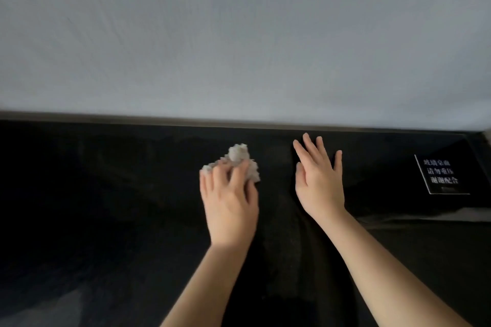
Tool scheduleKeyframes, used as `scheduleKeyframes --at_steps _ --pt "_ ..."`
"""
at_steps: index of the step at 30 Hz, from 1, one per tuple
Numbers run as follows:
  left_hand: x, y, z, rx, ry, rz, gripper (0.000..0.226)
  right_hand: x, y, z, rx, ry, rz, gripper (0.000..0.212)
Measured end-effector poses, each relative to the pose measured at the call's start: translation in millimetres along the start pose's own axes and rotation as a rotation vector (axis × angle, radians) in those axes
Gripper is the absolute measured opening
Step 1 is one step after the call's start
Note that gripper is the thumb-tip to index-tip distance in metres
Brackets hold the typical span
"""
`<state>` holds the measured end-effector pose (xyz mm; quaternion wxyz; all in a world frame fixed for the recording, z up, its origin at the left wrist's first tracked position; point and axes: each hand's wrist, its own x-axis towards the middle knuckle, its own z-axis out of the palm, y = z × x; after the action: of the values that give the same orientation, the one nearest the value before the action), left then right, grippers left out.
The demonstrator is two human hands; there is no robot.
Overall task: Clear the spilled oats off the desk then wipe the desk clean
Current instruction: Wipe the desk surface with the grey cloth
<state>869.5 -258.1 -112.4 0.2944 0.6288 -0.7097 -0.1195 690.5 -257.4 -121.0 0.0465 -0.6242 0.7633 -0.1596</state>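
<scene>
Some crumpled tissue [240, 156] hides beneath the left hand [229, 202].

Both forearms are stretched forward. The left hand [228, 199] is curled round a white wad [239, 158]; the right hand [318, 180] is spread flat.

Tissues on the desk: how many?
1: a crumpled tissue gripped by the left hand on the desk, beside the flat right hand. Another could hide under a hand.

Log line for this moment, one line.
stage: wipe | left hand: grips crumpled tissue on desk | right hand: fingers straight, holds nothing
</scene>
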Motion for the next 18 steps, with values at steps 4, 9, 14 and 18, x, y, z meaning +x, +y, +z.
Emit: scheduleKeyframes --at_steps 4,9,14,18 --pt "-39 53 17 -0.032 -0.082 0.121 0.036 -23 13 -23 0.208 0.106 0.055 0.05" --pt "-53 53 10 -0.037 -0.128 0.212 0.036 -71 16 -27 0.153 0.011 0.143 0.05" --pt "-35 -12 -26 0.036 -0.033 -0.06 0.038 -84 13 -14 -0.041 -0.038 0.096 0.048" --pt "-29 -31 -29 0.049 0.067 -0.202 0.036 -84 15 -15 -0.036 -0.032 0.099 0.049"
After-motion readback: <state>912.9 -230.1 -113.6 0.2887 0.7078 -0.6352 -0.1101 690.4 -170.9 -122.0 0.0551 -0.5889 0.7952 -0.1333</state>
